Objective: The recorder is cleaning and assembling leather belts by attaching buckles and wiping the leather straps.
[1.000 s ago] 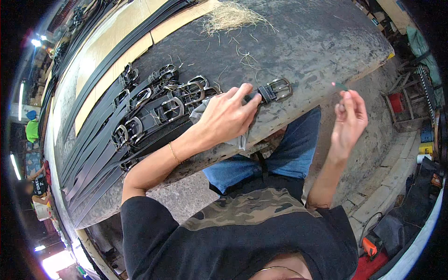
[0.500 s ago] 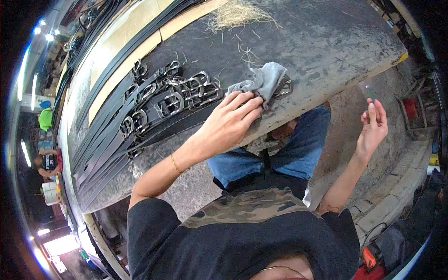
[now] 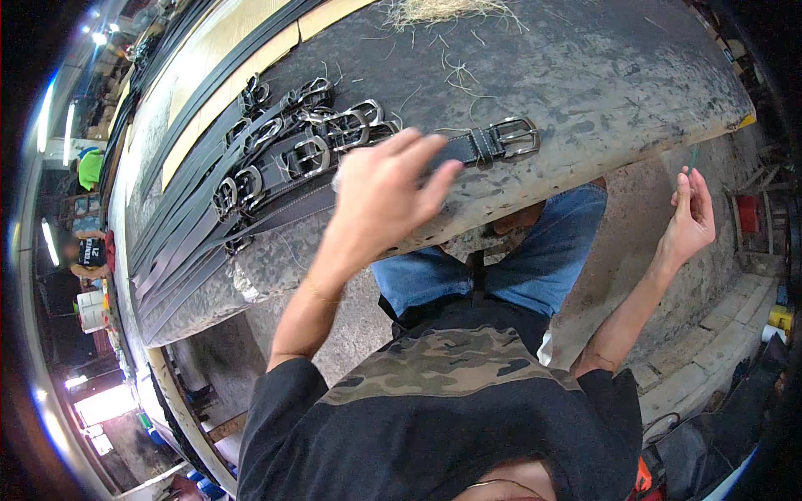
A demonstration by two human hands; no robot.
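Observation:
My left hand, slightly blurred, is over the near edge of the workbench, thumb and fingers apart. Beneath or beside it runs a black leather belt with pale stitching and a silver buckle lying to the right. A sliver of pale grey shows at the hand's left edge; the rest is hidden. Off the bench's right side, my right hand pinches a thin green stick-like thing, too small to name. Several more black belts with buckles lie heaped left of my left hand.
The dark, scuffed workbench has a rounded near edge. Pale loose fibres lie at its far side, and cardboard with long black straps is at far left. A red object stands right. Another person is far left.
My left hand has moved left and lifted its fingers; the grey cloth no longer covers the belt's buckle end. My right hand has shifted slightly right and down, still holding the green thing.

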